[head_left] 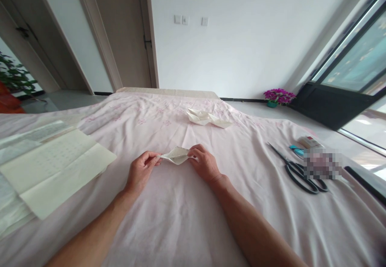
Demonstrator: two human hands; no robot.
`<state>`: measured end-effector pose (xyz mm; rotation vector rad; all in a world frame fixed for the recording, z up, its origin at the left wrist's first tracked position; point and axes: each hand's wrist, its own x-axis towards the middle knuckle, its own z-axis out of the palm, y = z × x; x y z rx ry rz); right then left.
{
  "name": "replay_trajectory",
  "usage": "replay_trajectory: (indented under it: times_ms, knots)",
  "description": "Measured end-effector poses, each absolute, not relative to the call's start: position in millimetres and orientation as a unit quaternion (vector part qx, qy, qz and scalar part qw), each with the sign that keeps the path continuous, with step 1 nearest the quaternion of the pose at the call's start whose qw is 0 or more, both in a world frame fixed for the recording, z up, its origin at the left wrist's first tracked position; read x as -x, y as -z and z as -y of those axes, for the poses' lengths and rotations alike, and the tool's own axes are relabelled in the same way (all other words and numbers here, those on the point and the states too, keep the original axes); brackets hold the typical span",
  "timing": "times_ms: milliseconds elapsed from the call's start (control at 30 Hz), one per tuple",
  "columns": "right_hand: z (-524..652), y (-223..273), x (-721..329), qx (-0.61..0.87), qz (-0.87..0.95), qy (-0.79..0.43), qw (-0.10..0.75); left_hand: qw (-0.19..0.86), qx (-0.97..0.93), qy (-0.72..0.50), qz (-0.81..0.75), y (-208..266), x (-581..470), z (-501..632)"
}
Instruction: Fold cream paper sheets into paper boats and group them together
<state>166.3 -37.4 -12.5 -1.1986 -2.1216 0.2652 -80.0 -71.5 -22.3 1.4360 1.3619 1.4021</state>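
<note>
Between my two hands is a small folded piece of cream paper [176,155], diamond-shaped from above, with faint print on it. The fingers of my left hand [143,167] pinch its left corner. At the opposite corner my right hand [205,163] grips it with thumb and fingers. The paper is held just above the pink cloth [169,218]. Farther back on the cloth lie folded cream paper boats [201,117], close together; one overlaps another, so I cannot tell exactly how many there are.
On the left lies a stack of creased, printed paper sheets [60,166]. To the right are black-handled scissors [297,174], points facing away, beside a small blue object [297,150], a pale packet [310,142] and a blurred-out item. Purple flowers [279,96] stand on the floor beyond.
</note>
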Motion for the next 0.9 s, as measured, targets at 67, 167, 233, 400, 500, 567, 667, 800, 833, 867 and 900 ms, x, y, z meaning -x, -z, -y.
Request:
replay_trajectory:
  times_ms: [67,167,233,400,500,567,667,800,833,867,900]
  knots:
    - [37,12,-168,0.451,0.822,-0.097,0.335,0.35,-0.548,-0.545,-0.529,21,80,72]
    - [36,9,-170,0.445,0.83,-0.096,0.322,0.352,-0.522,-0.555,-0.544,22,82,71]
    - [36,7,-171,0.447,0.832,-0.096,0.313,0.357,-0.511,-0.557,-0.549,24,84,70]
    - [37,0,-175,0.439,0.846,-0.085,0.289,0.393,-0.497,-0.554,-0.541,27,85,67]
    - [33,-5,-181,0.447,0.845,-0.077,0.284,0.41,-0.509,-0.529,-0.541,27,83,66]
    - [28,-9,-190,0.456,0.842,-0.07,0.28,0.415,-0.511,-0.522,-0.542,25,81,65]
    - [14,-17,-211,0.48,0.828,-0.054,0.286,0.416,-0.497,-0.535,-0.542,21,77,65]
    - [-15,-33,-260,0.535,0.78,-0.025,0.324,0.409,-0.497,-0.522,-0.56,12,73,66]
    - [-24,-38,-275,0.55,0.767,-0.016,0.33,0.407,-0.5,-0.514,-0.566,11,73,67]
    - [-34,-43,-292,0.569,0.752,-0.008,0.332,0.406,-0.503,-0.505,-0.572,10,72,67]
    - [-44,-48,-309,0.596,0.731,0.001,0.333,0.406,-0.505,-0.495,-0.578,10,73,67]
